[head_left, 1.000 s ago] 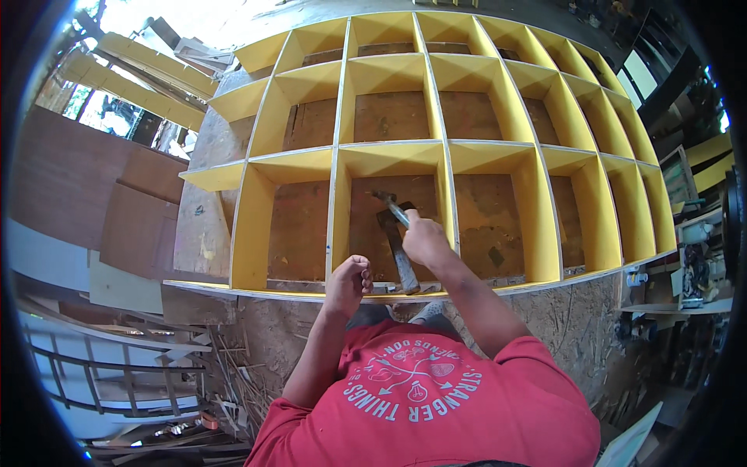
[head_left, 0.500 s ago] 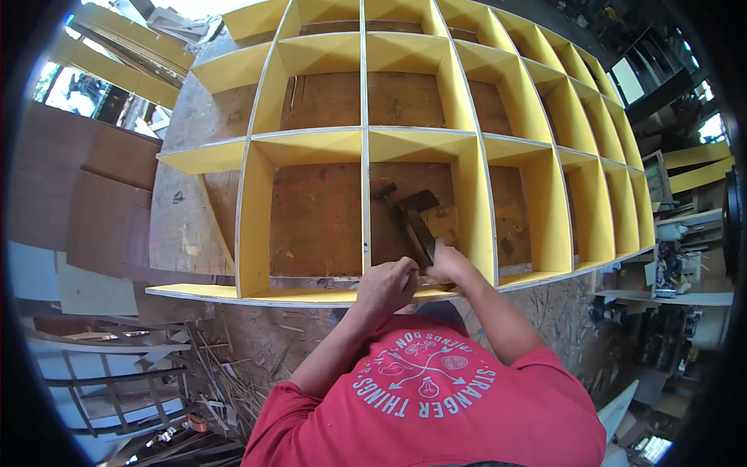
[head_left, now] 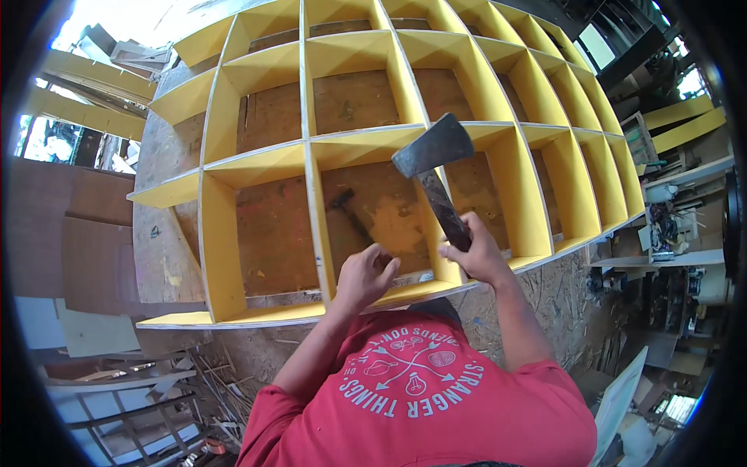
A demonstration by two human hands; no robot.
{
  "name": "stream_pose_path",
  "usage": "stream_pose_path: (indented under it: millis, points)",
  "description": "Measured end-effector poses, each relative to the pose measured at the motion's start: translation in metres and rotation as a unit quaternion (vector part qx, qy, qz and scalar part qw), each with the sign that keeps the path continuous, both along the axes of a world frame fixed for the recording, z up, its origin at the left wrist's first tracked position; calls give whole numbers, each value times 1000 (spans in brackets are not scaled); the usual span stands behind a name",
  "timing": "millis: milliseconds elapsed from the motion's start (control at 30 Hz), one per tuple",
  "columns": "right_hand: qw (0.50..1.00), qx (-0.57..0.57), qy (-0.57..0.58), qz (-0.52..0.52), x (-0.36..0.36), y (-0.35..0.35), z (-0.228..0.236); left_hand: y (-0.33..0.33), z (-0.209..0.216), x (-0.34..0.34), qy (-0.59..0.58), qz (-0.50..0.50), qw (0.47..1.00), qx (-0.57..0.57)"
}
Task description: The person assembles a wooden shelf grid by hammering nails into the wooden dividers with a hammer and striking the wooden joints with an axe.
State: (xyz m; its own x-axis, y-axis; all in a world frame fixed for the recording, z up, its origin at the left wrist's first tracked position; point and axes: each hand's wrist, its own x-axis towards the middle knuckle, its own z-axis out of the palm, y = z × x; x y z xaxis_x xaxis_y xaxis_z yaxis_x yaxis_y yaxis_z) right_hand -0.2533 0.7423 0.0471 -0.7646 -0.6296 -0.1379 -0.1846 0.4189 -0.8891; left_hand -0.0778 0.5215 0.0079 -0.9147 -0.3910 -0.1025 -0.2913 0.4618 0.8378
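Hatchet (head_left: 433, 148) sits in the right hand (head_left: 480, 253), fingers wrapped round its handle, head above the yellow lattice frame (head_left: 220, 253). Left hand (head_left: 362, 278) curls loosely, contents indeterminable; hammer (head_left: 357, 221) lies inside the frame. Step judged: tool positioning; next move calls for clearing the dividers (head_left: 533, 206).

Brn. panels (head_left: 97, 265) at mid-L of frame; scrap-strewn flr. (head_left: 264, 342), lower L; cluttered shelving (head_left: 669, 258), far R; bright light (head_left: 117, 17), upper L.
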Motion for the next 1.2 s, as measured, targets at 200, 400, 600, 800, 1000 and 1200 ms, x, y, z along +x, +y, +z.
stream_pose_path:
  millis: [200,400,600,800,1000,1200]
  points:
    - [999,24,46,-11,-90,3,-10,75,8,-175,-44,181,982,40]
    - [986,-72,152,-3,-152,-16,18,90,-42,-237,-36,267,959,-82]
    - [953,181,233,70,-197,-35,-39,96,-50,-243,-22,260,957,-128]
    - [969,125,204,64,-198,-36,3,91,-44,-240,-50,264,958,-97]
    - [944,197,254,75,-217,-29,-41,96,-27,-243,-41,261,962,-73]
    - [971,68,226,46,-197,-38,25,92,-41,-241,-49,284,954,-76]
